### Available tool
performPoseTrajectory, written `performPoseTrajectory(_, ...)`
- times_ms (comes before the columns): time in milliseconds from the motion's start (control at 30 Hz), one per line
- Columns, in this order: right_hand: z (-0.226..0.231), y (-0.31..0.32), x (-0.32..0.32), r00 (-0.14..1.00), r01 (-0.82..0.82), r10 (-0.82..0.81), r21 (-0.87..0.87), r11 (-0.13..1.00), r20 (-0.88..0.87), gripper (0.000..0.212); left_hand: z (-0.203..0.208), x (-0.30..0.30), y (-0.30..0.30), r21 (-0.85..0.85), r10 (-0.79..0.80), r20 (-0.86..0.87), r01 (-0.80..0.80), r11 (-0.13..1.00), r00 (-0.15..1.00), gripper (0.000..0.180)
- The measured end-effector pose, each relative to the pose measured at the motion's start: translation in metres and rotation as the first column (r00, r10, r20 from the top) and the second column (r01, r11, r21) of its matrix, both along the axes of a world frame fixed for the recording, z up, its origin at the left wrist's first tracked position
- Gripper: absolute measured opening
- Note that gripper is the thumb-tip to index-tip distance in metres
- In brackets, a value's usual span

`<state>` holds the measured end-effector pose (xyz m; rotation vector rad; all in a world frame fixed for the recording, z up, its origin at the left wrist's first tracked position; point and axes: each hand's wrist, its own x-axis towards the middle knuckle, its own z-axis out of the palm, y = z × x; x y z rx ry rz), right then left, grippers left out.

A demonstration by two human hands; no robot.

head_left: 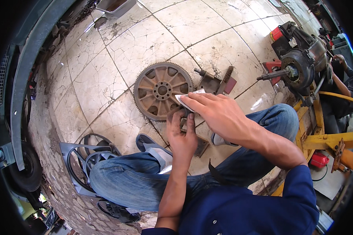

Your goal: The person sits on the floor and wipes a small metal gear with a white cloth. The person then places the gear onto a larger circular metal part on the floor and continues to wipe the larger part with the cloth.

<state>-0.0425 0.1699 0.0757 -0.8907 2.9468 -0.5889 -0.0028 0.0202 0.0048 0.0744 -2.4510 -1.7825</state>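
Observation:
My left hand (pixel 180 133) is closed, with fingers and thumb gripping a small dark metal piece (pixel 186 112) that is mostly hidden. Above it, my right hand (pixel 213 107) presses a folded white sheet (pixel 198 92) down against that piece, its fingers flat together over the sheet. Just beyond both hands lies a toothed flywheel (pixel 163 91), flat on the tiles, brown and worn. To its right are a metal bracket with a bolt (pixel 208 83), a dark bristled brush (pixel 225 78) and a flat reddish piece (pixel 231 84).
A grey plastic fan shroud (pixel 80 164) lies by my left knee. At the right, an axle hub assembly (pixel 298 68) stands near a yellow metal frame (pixel 325 141); another person's arm (pixel 341 82) is beside it. A grey tray (pixel 115 8) sits at the far edge.

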Motion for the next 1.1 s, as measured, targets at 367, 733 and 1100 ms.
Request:
performPoseTrajectory(367,-0.011,0.001,0.002,1.000,0.016,-0.017,0.175,0.984,0.005,0.056,-0.012,0.003,0.005,0.010,-0.047,0.021,0.047,0.999,0.999,0.017)
performPoseTrajectory(733,-0.011,-0.001,0.005,0.999,0.025,-0.029,0.214,0.977,0.014,0.058,-0.034,0.004,0.007,0.315,0.021,0.333,-0.132,0.940,0.943,0.017)
performPoseTrajectory(1100,0.009,0.009,-0.011,0.994,0.111,-0.105,-0.167,0.980,0.041,0.053,-0.005,-0.002,0.001,0.520,-0.033,0.111,-0.030,0.854,0.993,0.023)
